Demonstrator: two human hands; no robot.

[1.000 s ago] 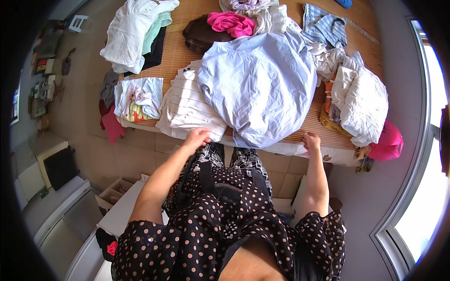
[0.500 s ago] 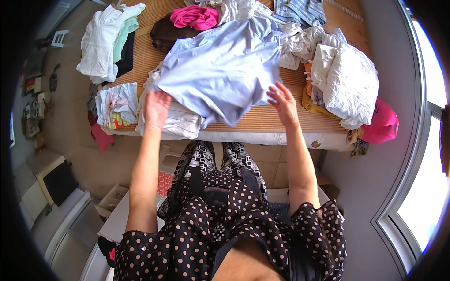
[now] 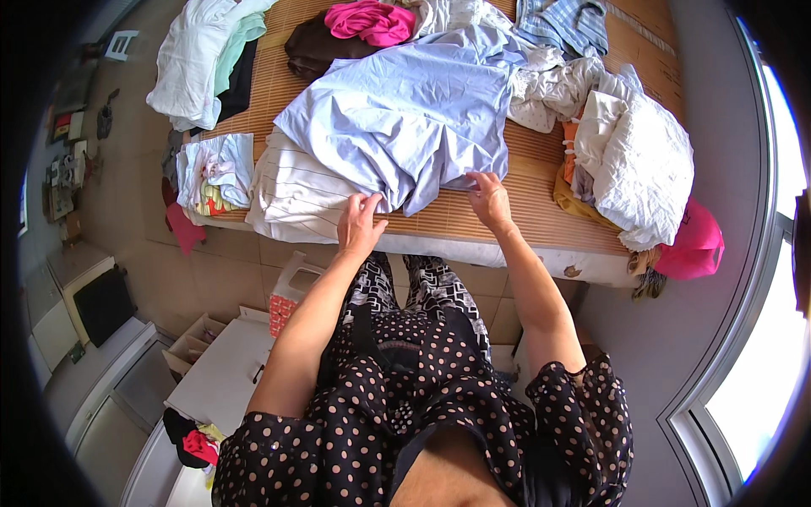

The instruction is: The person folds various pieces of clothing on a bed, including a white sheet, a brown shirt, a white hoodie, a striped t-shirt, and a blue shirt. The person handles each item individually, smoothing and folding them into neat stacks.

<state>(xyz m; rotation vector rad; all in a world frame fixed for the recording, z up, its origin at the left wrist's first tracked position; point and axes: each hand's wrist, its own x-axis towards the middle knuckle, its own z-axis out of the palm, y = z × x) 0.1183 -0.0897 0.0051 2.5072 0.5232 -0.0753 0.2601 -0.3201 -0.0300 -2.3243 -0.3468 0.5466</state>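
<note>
A light blue garment (image 3: 405, 110), wrinkled and partly spread, lies across the bamboo mat; its exact kind I cannot make out. Its near left part overlaps a folded white cloth with thin stripes (image 3: 296, 190). At the near hem of the blue garment, my left hand (image 3: 361, 224) has its fingertips by the cloth, thumb apart from the fingers. My right hand (image 3: 492, 203) pinches the hem's right corner between thumb and fingers.
The bamboo mat (image 3: 541, 211) covers a bed. White and green clothes (image 3: 198, 68) are piled far left, small folded clothes (image 3: 221, 169) nearer. A pink cloth (image 3: 370, 21) lies on a brown one. White bedding (image 3: 646, 160) and a pink bag (image 3: 693, 241) sit right, by the window.
The blue garment has settled flatter onto the mat. My left hand has moved right and nearer me, to the hem. My right hand has come in and closed on the corner.
</note>
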